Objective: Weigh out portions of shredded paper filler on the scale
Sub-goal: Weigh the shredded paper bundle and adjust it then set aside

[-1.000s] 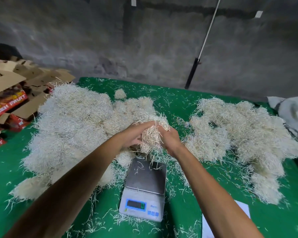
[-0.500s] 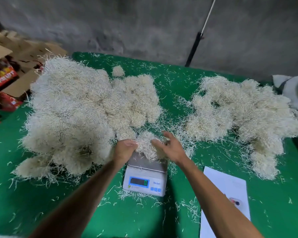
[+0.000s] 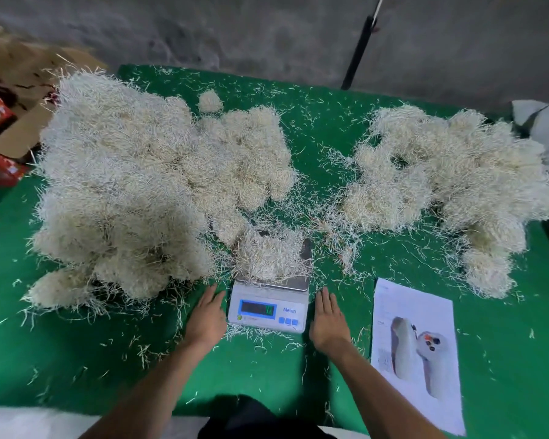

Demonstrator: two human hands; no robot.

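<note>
Left hand (image 3: 207,318) and right hand (image 3: 328,323) — fingers straight, empty — flank the scale (image 3: 268,307).

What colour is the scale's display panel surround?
Light blue, framing the dark screen of the scale; its body is white. The head view shows it clearly.

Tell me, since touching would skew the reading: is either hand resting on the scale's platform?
No, the left hand and right hand lie flat on the cloth beside the scale.
</note>
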